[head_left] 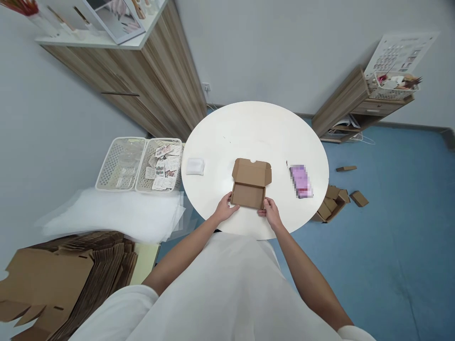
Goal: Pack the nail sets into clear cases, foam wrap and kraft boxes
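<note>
A small brown cardboard box sits at the near side of the round white table, its flap lid raised at the far side and its inside bare. My left hand grips the box's left near corner, thumb along the front edge. At the opposite corner, my right hand holds the right side with fingers curled under the front. To the left on the tabletop lies a small white packet. A purple, pixelated item lies to the right of the box.
Left of the table are two white baskets, one with printed cards, the other with clear plastic. Translucent sheets and stacked flat cardboard lie nearer. On the floor at right, a carton holds small boxes. Cabinets stand behind.
</note>
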A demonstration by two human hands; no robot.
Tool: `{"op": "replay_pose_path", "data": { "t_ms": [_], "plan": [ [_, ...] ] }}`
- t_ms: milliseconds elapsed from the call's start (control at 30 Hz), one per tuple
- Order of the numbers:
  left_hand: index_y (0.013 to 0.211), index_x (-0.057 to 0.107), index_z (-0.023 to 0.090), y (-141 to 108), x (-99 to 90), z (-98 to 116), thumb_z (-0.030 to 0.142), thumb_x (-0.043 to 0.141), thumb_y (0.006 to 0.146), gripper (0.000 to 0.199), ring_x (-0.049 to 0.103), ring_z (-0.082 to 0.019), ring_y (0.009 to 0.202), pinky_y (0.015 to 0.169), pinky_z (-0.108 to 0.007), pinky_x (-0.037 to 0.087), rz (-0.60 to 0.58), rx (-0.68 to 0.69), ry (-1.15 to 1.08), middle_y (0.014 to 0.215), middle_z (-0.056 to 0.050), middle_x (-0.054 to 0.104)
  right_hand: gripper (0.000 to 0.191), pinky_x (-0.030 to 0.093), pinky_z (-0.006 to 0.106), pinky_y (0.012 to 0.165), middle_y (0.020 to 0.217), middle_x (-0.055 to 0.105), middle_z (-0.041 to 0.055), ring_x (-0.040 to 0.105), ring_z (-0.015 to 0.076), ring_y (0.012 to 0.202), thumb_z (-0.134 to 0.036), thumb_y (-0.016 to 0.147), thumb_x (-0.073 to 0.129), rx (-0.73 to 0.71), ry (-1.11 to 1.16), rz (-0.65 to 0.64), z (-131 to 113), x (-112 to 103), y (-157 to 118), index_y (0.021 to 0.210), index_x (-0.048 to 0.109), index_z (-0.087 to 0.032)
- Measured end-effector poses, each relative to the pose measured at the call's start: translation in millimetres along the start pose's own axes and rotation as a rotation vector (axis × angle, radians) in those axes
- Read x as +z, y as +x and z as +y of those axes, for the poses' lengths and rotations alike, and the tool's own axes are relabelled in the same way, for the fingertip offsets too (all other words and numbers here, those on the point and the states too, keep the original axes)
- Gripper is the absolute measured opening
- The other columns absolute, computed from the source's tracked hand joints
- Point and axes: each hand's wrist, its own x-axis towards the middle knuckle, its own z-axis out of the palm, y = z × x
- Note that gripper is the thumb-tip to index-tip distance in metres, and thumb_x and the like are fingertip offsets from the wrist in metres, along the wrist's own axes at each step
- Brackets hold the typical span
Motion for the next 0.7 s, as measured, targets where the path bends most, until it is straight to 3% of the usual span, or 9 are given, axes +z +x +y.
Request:
{"op": "replay_pose_path", "data": {
  "t_ms": [133, 367, 700],
  "plan": [
    [0.124, 0.038, 0.022, 9.5, 7.1, 1.3, 0.027, 0.064, 0.064, 0.066, 0.041, -0.025, 0.114, 0.082, -0.035, 0.041, 0.059, -0.030, -0.016, 0.128, -0.010, 0.043, 0.043, 0.054, 0.026, 0.057, 0.112, 0.052, 0.0053, 0.062, 0.0101, 0.061, -0.051, 0.076, 0.044, 0.016, 0.045, -0.052, -5.5, -5.6, 13.8, 0.109, 0.045, -0.024],
    [0.128, 0.035, 0.023, 14.5, 11.5, 0.7, 0.024, 0.064, 0.064, 0.071, 0.043, -0.024, 0.114, 0.090, -0.039, 0.036, 0.049, -0.019, -0.020, 0.128, -0.010, 0.043, 0.043, 0.055, 0.027, 0.059, 0.107, 0.053, 0.0037, 0.061, 0.0095, 0.061, -0.052, 0.075, 0.047, 0.012, 0.067, -0.095, -4.9, -13.1, 29.9, 0.108, 0.045, -0.025],
    [0.132, 0.029, 0.023, 16.5, 16.0, 3.7, 0.024, 0.064, 0.064, 0.076, 0.038, -0.023, 0.119, 0.094, -0.038, 0.033, 0.050, -0.050, -0.005, 0.132, -0.009, 0.039, 0.050, 0.051, 0.030, 0.061, 0.106, 0.053, 0.0051, 0.058, 0.0101, 0.059, -0.055, 0.075, 0.043, -0.035, -0.049, -0.080, -13.3, -15.2, 32.2, 0.114, 0.043, -0.023]
  ]
}}
